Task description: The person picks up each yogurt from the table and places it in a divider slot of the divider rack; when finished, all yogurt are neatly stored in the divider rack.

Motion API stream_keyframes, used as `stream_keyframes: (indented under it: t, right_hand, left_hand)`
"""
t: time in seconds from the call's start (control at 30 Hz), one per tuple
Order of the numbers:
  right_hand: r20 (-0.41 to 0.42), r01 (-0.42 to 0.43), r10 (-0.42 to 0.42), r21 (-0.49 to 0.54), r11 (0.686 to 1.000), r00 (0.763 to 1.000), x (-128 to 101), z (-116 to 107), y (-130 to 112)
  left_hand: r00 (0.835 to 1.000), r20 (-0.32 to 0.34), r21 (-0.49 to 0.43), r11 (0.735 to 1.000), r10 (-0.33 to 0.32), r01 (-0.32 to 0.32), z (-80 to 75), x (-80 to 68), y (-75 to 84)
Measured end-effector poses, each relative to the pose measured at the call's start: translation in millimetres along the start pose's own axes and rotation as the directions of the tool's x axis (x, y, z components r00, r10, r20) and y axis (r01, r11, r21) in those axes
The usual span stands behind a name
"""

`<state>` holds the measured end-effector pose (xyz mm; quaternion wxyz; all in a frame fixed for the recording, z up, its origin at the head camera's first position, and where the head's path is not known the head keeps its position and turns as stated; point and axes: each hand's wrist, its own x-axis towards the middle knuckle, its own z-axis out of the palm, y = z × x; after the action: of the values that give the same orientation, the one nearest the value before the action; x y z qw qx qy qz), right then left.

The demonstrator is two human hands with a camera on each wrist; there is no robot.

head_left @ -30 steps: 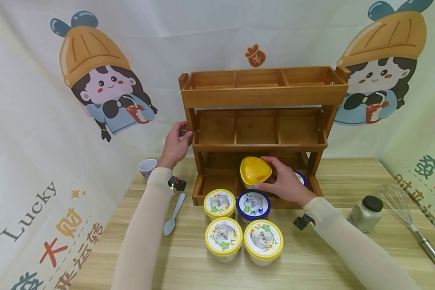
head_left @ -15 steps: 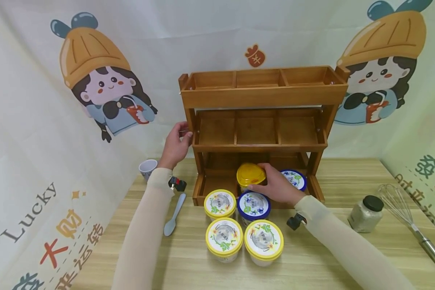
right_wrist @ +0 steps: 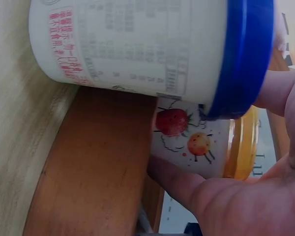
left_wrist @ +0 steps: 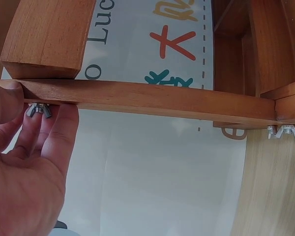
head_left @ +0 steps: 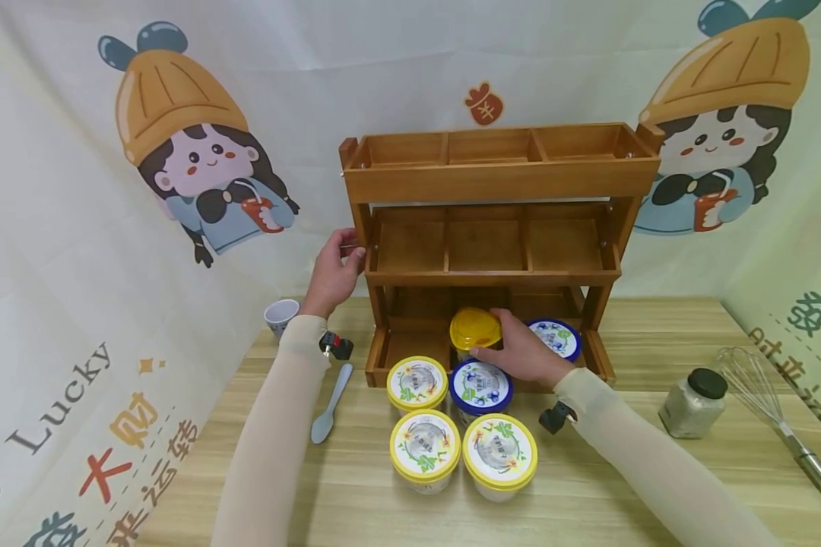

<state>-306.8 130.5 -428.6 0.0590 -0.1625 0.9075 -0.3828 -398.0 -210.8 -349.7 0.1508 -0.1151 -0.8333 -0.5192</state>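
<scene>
In the head view my right hand (head_left: pixel 525 351) holds a yellow-lidded pudding-type cup (head_left: pixel 475 328) at the bottom tier's middle compartment. The right wrist view shows its white wall with fruit drawings (right_wrist: pixel 187 140), a finger and the thumb on either side. A blue-lidded tub (right_wrist: pixel 137 49) stands close in front of it, partly hiding it. My left hand (left_wrist: pixel 34 162) grips the side post (left_wrist: pixel 152 101) of the wooden three-tier shelf (head_left: pixel 499 182), fingers beside a wing nut (left_wrist: pixel 38 109). Another blue-lidded tub (head_left: pixel 554 339) sits in the bottom right compartment.
Yellow-lidded tubs (head_left: pixel 425 447) and a blue-lidded one stand before the shelf. A pale spoon (head_left: pixel 331 404) and a small cup (head_left: pixel 280 314) lie left. At right are a black-capped jar (head_left: pixel 693 403) and a whisk (head_left: pixel 773 414).
Since one second ago, my right hand has lowered the yellow-lidded cup into the bottom tier, uncovering the blue-lidded tub at right. The left hand stays on the post.
</scene>
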Motion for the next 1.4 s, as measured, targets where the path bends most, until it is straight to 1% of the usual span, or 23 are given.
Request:
stream_keyframes:
  t: [0.1, 0.2, 0.27, 0.47, 0.6, 0.7, 0.93, 1.13, 1.23, 1.4]
  right_hand:
    - [-0.007, -0.011, 0.011, -0.011, 1.0, 1.0, -3, -4, -3]
    - [-0.015, -0.005, 0.004, -0.021, 1.0, 1.0, -8, -10, -6]
    - [-0.017, 0.007, -0.008, -0.022, 1.0, 1.0, -12, -14, -7]
    - [-0.027, 0.071, -0.07, 0.031, 0.997, 0.997, -22, -20, -6]
    - [-0.028, 0.108, -0.107, 0.051, 0.993, 0.994, -29, -22, -3]
    - [-0.034, 0.117, -0.115, 0.059, 0.991, 0.993, -35, -23, 0]
    - [-0.046, 0.128, -0.126, 0.038, 0.991, 0.991, -45, -22, 7]
    - [-0.067, 0.157, -0.153, 0.061, 0.986, 0.986, -54, -21, 12]
    - [-0.053, 0.17, -0.166, 0.075, 0.983, 0.985, -57, -19, 15]
    - [-0.005, 0.193, -0.194, 0.093, 0.977, 0.981, -61, -15, 20]
  left_hand:
    - [1.0, 0.0, 0.003, 1.0, -0.001, 0.001, 0.5, 0.6, 0.0]
    - [1.0, 0.004, 0.004, 1.0, 0.0, 0.0, 0.9, 1.1, -0.3]
    - [1.0, 0.004, 0.003, 1.0, 0.005, -0.005, 1.0, 1.2, -0.6]
    - [1.0, 0.0, 0.005, 1.0, 0.012, -0.012, 0.2, 0.3, -1.4]
    - [1.0, -0.005, 0.012, 1.0, 0.01, -0.01, -0.8, -0.7, -1.2]
    - [1.0, -0.006, 0.005, 1.0, 0.018, -0.018, -0.7, -0.6, -1.0]
    - [1.0, -0.001, -0.011, 1.0, 0.016, -0.016, 0.5, 0.9, -2.1]
    - [1.0, -0.003, -0.014, 1.0, 0.008, -0.008, 0.2, 0.7, -2.7]
    - [1.0, -0.003, -0.014, 1.0, 0.001, -0.001, -0.2, -0.2, -1.5]
    - [1.0, 0.001, -0.015, 1.0, 0.001, -0.001, -0.2, -1.1, 0.6]
